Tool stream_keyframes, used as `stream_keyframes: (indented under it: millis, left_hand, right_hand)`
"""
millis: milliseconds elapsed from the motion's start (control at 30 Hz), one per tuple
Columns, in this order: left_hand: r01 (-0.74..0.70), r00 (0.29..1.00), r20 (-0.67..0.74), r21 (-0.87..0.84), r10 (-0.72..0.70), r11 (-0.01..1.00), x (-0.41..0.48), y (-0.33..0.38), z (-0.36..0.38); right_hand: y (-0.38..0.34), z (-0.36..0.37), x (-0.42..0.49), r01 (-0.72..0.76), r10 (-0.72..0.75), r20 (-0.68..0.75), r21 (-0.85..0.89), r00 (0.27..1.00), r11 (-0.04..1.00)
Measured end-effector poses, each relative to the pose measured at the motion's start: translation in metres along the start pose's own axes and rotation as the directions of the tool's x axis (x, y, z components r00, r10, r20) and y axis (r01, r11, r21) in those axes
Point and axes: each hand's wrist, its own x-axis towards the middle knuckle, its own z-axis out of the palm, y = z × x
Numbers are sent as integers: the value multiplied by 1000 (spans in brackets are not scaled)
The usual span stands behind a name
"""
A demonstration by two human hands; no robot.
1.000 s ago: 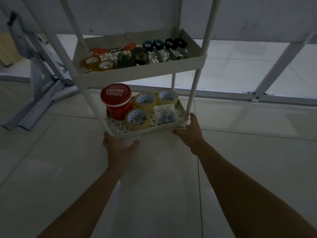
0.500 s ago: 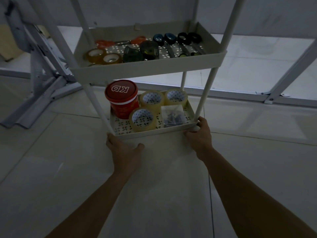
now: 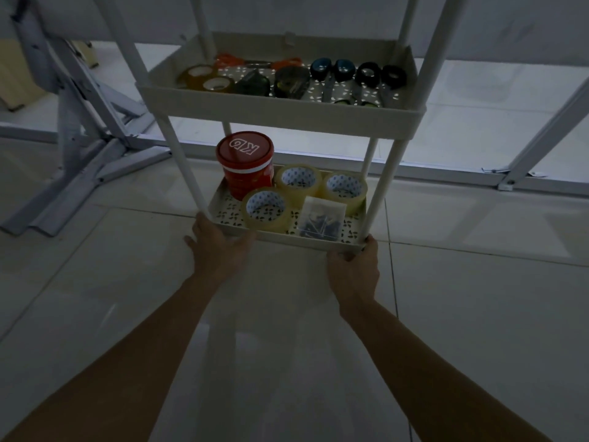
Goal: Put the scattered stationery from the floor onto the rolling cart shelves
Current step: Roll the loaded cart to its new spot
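A white rolling cart stands on the tiled floor in front of me. Its bottom shelf (image 3: pixel 306 242) carries a red round tub (image 3: pixel 244 167), three rolls of clear tape (image 3: pixel 266 209) and a small clear bag of dark clips (image 3: pixel 321 218). The shelf above (image 3: pixel 280 114) holds two brown tape rolls (image 3: pixel 205 78), orange scissors (image 3: pixel 255 61), dark tape dispensers (image 3: pixel 290 82) and blue and black scissors (image 3: pixel 357 74). My left hand (image 3: pixel 220 247) grips the bottom shelf's front left corner. My right hand (image 3: pixel 353 266) grips its front right corner by the post.
A grey folding metal frame (image 3: pixel 79 148) spreads over the floor at the left. A slanted white leg with a foot (image 3: pixel 522 154) stands at the right. A low rail (image 3: pixel 446 177) runs across the floor behind the cart. Bare tiles lie around my arms.
The cart and both hands now appear further right and lower in view, and the cart looks nearer. Both hands have stayed on the bottom shelf's front corners.
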Motion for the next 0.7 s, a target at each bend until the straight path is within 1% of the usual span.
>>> stream_keyframes:
  millis: [167, 267, 400, 500, 700]
  left_hand:
    - [4, 999, 47, -47, -2, 999, 16, -1, 0]
    - [7, 997, 79, -40, -4, 999, 28, 1, -8]
    - [25, 994, 107, -45, -20, 999, 32, -3, -14]
    - [34, 994, 107, -71, -27, 997, 28, -8, -15]
    - [11, 994, 111, -130, 3, 991, 1, -6, -1]
  right_hand:
    - [-7, 17, -4, -71, 71, -36, 23, 997, 997]
    - [-7, 21, -5, -74, 75, -34, 25, 997, 997]
    - [-11, 26, 0, -83, 82, -48, -16, 995, 996]
    - [-19, 25, 8, -104, 103, -51, -16, 993, 994]
    - [-34, 19, 35, -109, 109, -42, 5, 993, 994]
